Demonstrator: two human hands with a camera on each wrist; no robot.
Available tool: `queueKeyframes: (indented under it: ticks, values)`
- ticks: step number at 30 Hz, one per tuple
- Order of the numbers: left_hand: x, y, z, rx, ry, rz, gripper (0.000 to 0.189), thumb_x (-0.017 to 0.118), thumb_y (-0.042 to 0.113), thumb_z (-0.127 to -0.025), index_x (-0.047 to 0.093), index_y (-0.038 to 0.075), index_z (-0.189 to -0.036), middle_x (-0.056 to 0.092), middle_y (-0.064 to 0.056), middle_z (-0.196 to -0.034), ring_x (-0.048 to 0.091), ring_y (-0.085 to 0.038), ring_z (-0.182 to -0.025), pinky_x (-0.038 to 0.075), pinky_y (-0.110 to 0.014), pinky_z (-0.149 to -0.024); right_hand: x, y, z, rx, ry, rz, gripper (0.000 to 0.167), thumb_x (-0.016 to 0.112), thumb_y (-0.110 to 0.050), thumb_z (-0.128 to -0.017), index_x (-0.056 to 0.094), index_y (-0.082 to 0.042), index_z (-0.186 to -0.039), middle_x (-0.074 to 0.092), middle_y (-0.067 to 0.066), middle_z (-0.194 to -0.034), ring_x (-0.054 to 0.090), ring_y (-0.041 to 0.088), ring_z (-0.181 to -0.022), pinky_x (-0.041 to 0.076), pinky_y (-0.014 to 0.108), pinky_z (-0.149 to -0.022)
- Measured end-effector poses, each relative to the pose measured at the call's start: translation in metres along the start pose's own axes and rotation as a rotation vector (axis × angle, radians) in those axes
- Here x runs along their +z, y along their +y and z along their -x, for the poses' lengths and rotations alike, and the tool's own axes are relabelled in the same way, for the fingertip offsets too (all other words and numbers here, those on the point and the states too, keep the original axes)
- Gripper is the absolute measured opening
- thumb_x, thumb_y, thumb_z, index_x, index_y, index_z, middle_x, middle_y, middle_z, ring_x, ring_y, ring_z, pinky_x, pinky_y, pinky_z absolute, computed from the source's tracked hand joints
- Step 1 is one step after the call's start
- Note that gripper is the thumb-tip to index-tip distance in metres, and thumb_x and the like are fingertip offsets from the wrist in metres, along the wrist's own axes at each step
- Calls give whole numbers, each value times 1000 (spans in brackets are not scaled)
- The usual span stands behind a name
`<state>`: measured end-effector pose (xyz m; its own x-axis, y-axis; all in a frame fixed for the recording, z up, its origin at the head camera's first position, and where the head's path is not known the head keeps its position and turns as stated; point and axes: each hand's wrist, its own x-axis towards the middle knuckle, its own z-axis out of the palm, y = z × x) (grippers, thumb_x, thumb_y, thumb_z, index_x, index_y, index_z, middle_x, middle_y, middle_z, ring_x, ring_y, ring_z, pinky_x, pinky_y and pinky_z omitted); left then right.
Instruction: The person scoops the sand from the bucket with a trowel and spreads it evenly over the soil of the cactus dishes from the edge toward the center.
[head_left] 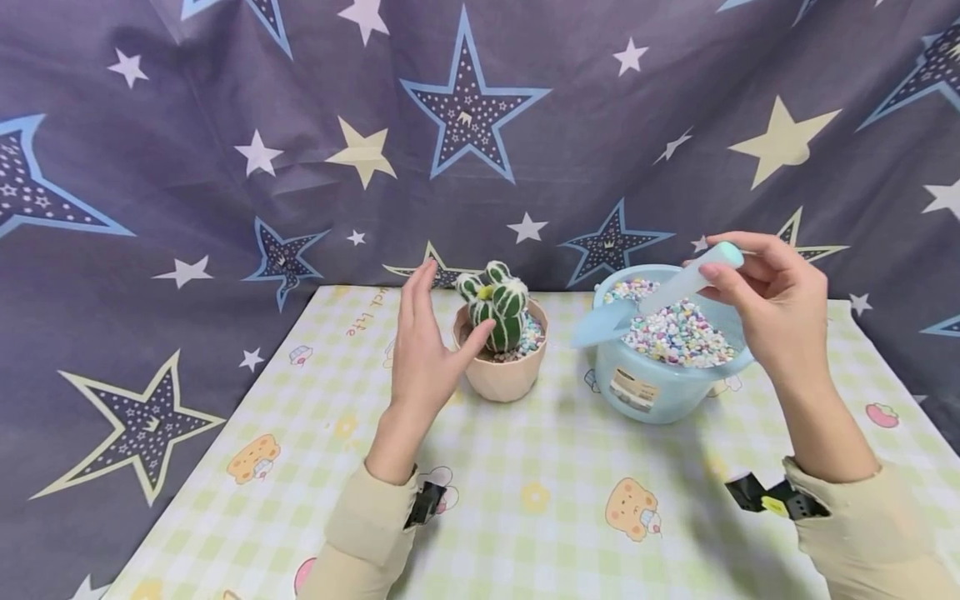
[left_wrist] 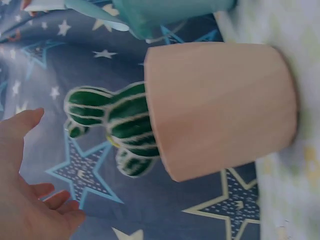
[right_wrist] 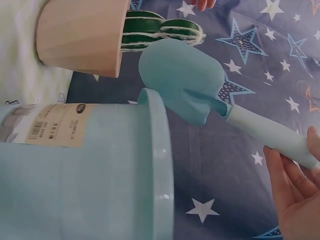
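Note:
My right hand point(head_left: 780, 296) pinches the pale end of a light blue toy shovel point(head_left: 678, 287) between thumb and fingers. The shovel's blade point(right_wrist: 182, 75) tilts down over the near-left rim of a light blue bucket point(head_left: 652, 392), which holds many small multicoloured pebbles point(head_left: 678, 333). Left of the bucket stands a peach flowerpot point(head_left: 506, 379) with a green, white-ribbed cactus point(head_left: 506, 321) in it and some pebbles on its soil. My left hand point(head_left: 427, 346) is held up beside the pot with fingers extended and thumb spread, and nothing lies in it; in the left wrist view a gap separates it from the cactus.
A green-and-white checked tablecloth point(head_left: 525, 517) with bear and flower prints covers the table. Close behind the pot and bucket hangs a dark curtain point(head_left: 300, 100) patterned with stars. A paper label point(right_wrist: 55, 125) is stuck on the bucket's side.

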<state>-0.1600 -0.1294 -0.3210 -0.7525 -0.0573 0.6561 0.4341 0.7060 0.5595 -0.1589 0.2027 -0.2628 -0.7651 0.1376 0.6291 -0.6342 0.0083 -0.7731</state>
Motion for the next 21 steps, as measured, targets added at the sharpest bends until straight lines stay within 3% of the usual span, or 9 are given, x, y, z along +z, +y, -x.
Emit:
queueKeyframes:
  ticks: [8, 14, 21]
  values:
    - [-1, 18, -4, 171, 72, 112, 81, 78, 30, -85, 38, 5, -151, 39, -10, -156, 39, -23, -145, 42, -42, -116, -12, -13, 0, -30, 51, -152, 30, 70, 14, -83, 66, 16, -113, 78, 7, -87, 76, 13, -75, 61, 23, -69]
    - [4, 27, -6, 223, 70, 174, 75, 79, 23, -84, 44, 7, -148, 46, -9, -152, 43, -23, -143, 50, -41, -107, -19, -19, 1, -109, 68, -227, 30, 64, 20, -84, 58, 25, -113, 78, 15, -89, 77, 21, -80, 62, 26, -68]
    - [12, 37, -7, 281, 48, 208, 71, 80, 23, -82, 49, 6, -144, 50, -10, -149, 42, -20, -144, 36, -33, -121, -31, -23, 3, -113, 120, -271, 32, 64, 22, -83, 56, 27, -113, 77, 18, -90, 77, 23, -79, 63, 27, -67]
